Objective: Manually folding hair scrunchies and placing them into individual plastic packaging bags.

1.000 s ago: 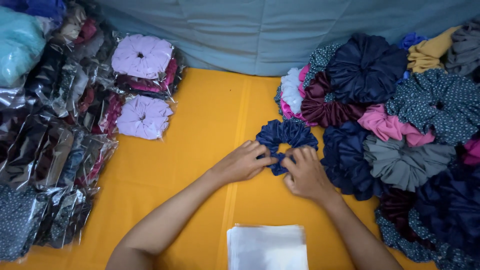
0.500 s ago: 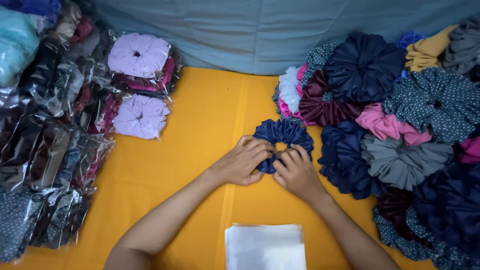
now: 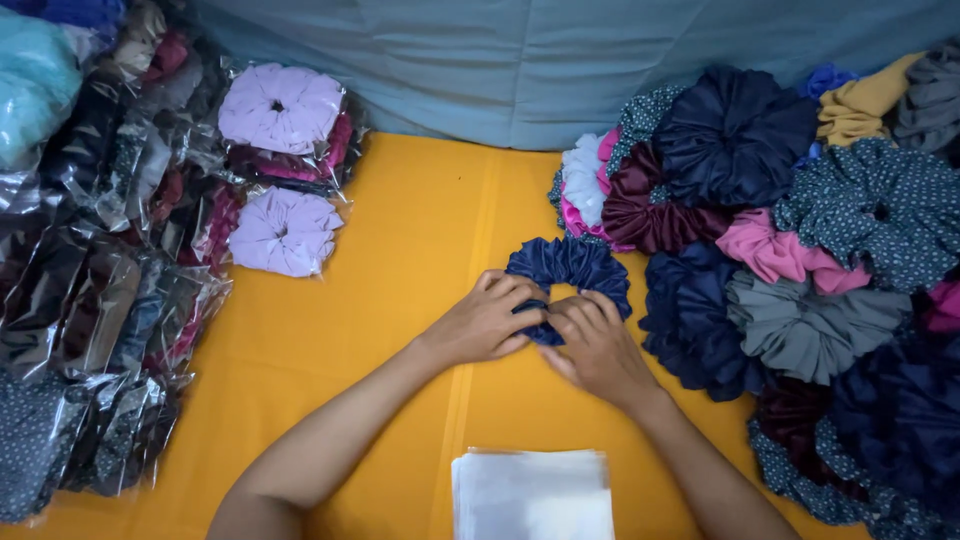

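A navy blue scrunchie (image 3: 566, 265) lies on the yellow table cover (image 3: 400, 300) in the middle of the view. My left hand (image 3: 488, 320) grips its near left edge with bent fingers. My right hand (image 3: 598, 345) pinches its near right edge, fingertips close to those of the left hand. The near part of the scrunchie is hidden under both hands; its far ruffled arc shows above them.
A heap of loose scrunchies (image 3: 800, 260) in navy, maroon, pink, grey and dotted cloth fills the right side. Bagged scrunchies (image 3: 110, 260) are piled at the left, two lilac ones (image 3: 285, 230) nearest. A stack of clear plastic bags (image 3: 530, 495) lies at the near edge.
Both hands have drawn closer together over the near edge of the navy scrunchie, which looks bunched tighter than a second ago.
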